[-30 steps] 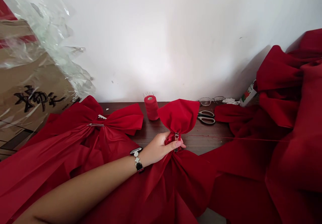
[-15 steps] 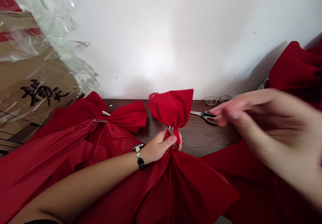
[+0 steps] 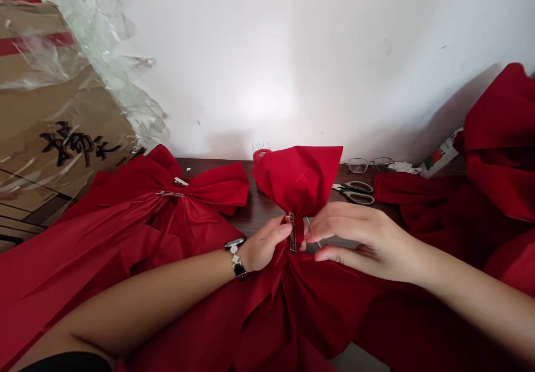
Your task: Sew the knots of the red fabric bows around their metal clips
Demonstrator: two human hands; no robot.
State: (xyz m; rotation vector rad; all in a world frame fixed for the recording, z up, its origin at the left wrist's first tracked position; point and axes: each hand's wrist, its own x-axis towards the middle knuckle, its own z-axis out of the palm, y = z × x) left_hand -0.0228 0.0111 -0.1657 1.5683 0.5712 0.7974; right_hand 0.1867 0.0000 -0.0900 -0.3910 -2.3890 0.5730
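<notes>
A large red fabric bow [image 3: 296, 180] stands in the middle, its gathered centre held by a metal clip [image 3: 292, 233]. My left hand [image 3: 265, 244] is shut around the gathered fabric just left of the clip. A watch and a charm bracelet sit on that wrist. My right hand [image 3: 359, 238] reaches in from the right, its fingertips close beside the clip. A thin metal needle [image 3: 313, 231] lies pinched between its thumb and forefinger. The clip's lower end is partly hidden by folds.
A second red bow [image 3: 200, 191] with a metal pin lies left on the dark wooden table [image 3: 259, 207]. Behind are a red thread spool [image 3: 261, 155], black-handled scissors [image 3: 358, 192] and glasses [image 3: 370, 165]. Red fabric [image 3: 497, 149] piles right; a plastic-wrapped cardboard box [image 3: 54, 110] stands left.
My right hand has come in from the right, from mid-air to beside the clip. My left hand stays on the gathered fabric. The view has tilted slightly.
</notes>
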